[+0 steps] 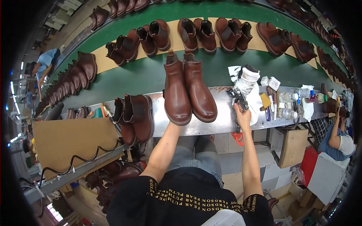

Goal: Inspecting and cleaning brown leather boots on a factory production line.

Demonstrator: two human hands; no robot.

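A pair of brown leather ankle boots [190, 90] is held up over the metal-topped bench edge, toes toward me. My left hand [174, 127] supports the pair from beneath and behind; the boots hide its fingers, and only the wrist shows below the toes. To the right, my right hand [242, 115] is closed around a dark metal spray gun [241, 101] at the bench edge. Next to the gun sits a bundle wrapped in white cloth [249, 80] with a dark top. An orange coiled hose [238, 138] hangs below my right hand.
More brown boots [158, 35] line tan boards on the green surface [143, 75] beyond. Another pair [134, 116] stands left on the bench. Clear bottles [288, 105] and markers [268, 109] lie right. A cardboard panel [71, 147] is at left; another person [337, 139] sits far right.
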